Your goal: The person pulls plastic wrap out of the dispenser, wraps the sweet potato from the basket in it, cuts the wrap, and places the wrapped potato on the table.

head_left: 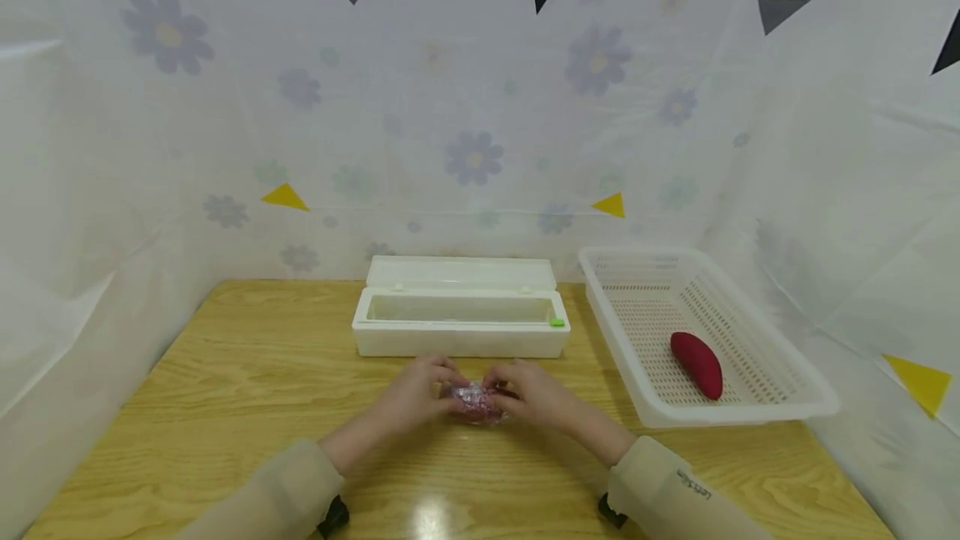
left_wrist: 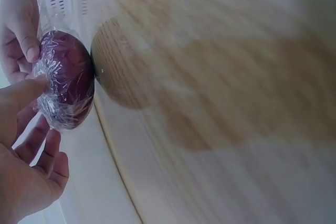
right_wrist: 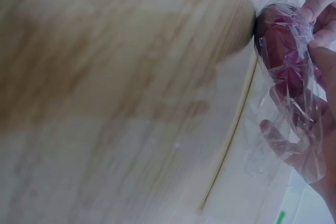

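A reddish-purple oval thing (head_left: 477, 405) in clear plastic film rests on the table between both hands; its kind is hard to tell. The left hand (head_left: 420, 390) holds its left end, and in the left wrist view its thumb presses the film (left_wrist: 51, 69) against the skin. From the other side the right hand (head_left: 536, 392) pinches the wrapped thing. A loose, crumpled flap of film (right_wrist: 310, 150) hangs over that hand's fingers in the right wrist view. Part of the oval thing is hidden behind the fingers.
Just behind the hands is a long white box (head_left: 461, 342), its lid (head_left: 461, 273) raised, with a green slider (head_left: 557, 322) at its right front. To the right sits a white perforated basket (head_left: 648, 419) holding a dark red, curved, sweet-potato-like thing (head_left: 697, 365). Patterned sheeting surrounds the wooden table (head_left: 247, 365).
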### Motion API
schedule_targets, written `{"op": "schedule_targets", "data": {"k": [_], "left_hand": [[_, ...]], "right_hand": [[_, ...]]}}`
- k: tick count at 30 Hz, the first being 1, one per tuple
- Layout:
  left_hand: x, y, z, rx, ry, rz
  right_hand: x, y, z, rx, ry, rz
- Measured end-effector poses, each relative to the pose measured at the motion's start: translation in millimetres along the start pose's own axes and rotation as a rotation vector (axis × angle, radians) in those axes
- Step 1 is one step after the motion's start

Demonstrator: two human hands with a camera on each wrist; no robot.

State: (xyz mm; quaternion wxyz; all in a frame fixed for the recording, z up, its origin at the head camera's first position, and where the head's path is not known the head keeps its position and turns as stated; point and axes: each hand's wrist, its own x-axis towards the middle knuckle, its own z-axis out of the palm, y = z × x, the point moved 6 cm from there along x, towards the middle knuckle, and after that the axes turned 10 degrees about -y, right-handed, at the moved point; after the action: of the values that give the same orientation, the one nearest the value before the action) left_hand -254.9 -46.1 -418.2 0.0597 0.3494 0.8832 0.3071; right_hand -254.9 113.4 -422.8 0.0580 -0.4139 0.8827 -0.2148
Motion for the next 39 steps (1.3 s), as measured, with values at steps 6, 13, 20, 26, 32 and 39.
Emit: {"op": "schedule_targets", "data": {"k": [6,13,20,26,32,39], "left_hand": [[-0.5,-4.5,0.6,-0.018,-0.004,-0.006],[-4.2,-15.0,-1.1,-0.164,-0.055,-0.008],[-5.7,-19.1,-0.2,-0.204,-0.083,-0.033],[-5.7,-18.2,-0.6,-0.225,-0.072,-0.047],[-8.7,-25.1,-0.5,-0.270,-0.067,-0.058],[-16.2,-34.8,-3.6,-0.311,-0.068,-0.076]], "right_hand": [[-1,1,2,-0.009,-0.020,0.027],[-8,-2,0,-0.098,0.018,-0.065],[-13,-5,-3,-0.162,0.032,-0.121],[-14,-4,-4,-0.135,0.009,-0.100],[-24,11,-11,-0.016,-0.014,0.031],[-45,31,-23,0.142,0.033,0.211]]}}
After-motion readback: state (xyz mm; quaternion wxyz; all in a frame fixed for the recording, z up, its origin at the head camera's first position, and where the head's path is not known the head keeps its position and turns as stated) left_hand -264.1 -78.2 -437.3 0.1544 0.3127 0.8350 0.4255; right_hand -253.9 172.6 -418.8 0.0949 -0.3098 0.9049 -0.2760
